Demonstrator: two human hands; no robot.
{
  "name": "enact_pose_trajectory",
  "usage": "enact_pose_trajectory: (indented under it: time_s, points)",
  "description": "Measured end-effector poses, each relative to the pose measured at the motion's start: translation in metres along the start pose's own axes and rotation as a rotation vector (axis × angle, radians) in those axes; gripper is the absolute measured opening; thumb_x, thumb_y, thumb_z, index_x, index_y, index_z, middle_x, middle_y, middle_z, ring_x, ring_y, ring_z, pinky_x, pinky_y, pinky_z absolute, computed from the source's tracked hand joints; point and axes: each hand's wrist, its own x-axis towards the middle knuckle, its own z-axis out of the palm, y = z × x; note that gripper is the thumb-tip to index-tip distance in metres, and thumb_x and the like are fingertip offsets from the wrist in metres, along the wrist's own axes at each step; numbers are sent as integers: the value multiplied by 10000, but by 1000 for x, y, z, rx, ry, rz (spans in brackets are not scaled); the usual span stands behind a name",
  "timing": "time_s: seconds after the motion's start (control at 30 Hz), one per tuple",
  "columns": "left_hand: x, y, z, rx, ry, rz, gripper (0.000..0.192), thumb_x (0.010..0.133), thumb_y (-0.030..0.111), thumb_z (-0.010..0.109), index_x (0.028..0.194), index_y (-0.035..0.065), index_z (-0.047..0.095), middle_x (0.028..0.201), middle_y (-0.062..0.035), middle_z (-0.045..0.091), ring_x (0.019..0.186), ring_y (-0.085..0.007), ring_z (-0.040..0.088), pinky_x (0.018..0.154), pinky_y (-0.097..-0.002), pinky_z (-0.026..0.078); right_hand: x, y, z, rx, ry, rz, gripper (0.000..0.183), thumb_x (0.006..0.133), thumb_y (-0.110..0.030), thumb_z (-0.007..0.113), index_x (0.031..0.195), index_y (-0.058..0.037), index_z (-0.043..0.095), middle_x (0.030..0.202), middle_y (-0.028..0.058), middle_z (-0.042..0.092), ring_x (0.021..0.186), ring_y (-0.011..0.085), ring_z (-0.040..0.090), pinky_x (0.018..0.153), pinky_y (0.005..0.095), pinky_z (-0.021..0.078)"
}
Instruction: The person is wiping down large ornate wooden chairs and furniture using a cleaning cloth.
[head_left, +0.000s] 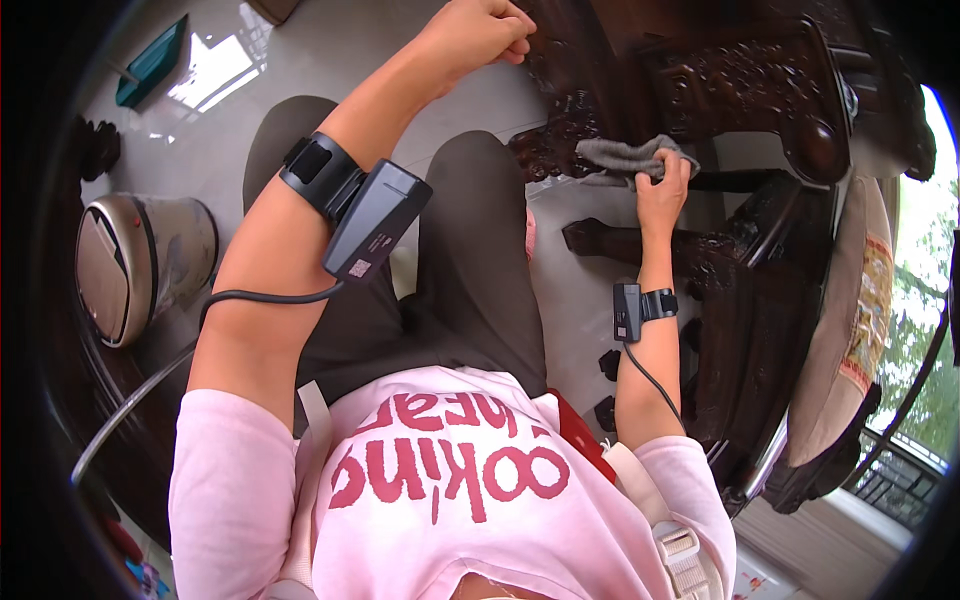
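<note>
My right hand (664, 196) grips a bunched grey cloth (626, 156). The cloth lies against the dark carved wood furniture (739, 90), by its lower part near the floor. My left hand (487, 30) is at the top of the view with its fingers curled in, and nothing shows between them. Beside those fingers is a dark carved wooden part (559, 82); whether they touch it is unclear. Each forearm wears a black strap with a box and a cable, the left box (377, 219) being the nearer one.
At left stands a beige bin with a lid (146, 262). A green dustpan (152, 64) lies on the glossy tiled floor (592, 300) farther off. A cushion (840, 330) rests on the furniture at right, beside a window (919, 300). My bent knees (480, 195) are between my arms.
</note>
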Motion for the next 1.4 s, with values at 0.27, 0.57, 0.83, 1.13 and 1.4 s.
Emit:
enact_pose_trajectory:
  time_s: [0.27,0.57,0.83,1.13,1.4]
  points:
    - [-7,10,23,-68,-140,16,247,898,193,511,1072,64,631,871,-19,623,846,-116,606,790,-246,462,-109,22,-63,-54,-147,250,324,631,42,577,941,-50,549,980,167,553,952,380,541,839,397,434]
    - [-2,-12,33,-44,-208,-39,227,904,177,510,1061,58,621,868,-14,615,838,-113,601,795,-246,477,-133,20,-162,-490,401,284,416,697,-9,554,1112,-50,561,1058,166,489,1039,362,464,910,450,374]
    - [4,-21,58,39,-164,-115,228,919,187,498,1066,58,616,862,-11,603,821,-108,598,801,-253,476,-138,38,-102,-664,146,237,569,759,-123,614,1308,-163,472,978,169,493,951,379,455,876,476,362]
    - [14,-29,80,125,-210,-163,228,914,200,509,1056,52,608,836,-6,592,799,-113,592,758,-243,463,-136,22,-108,-343,340,103,390,659,97,549,999,-67,648,1030,165,526,1012,369,480,878,456,416]
    - [28,-51,93,83,-179,-229,242,891,161,543,1093,40,600,856,-20,601,803,-110,588,729,-224,450,-126,44,-162,-704,252,311,593,697,-55,619,1265,-179,502,1140,115,515,1012,329,489,884,467,415]
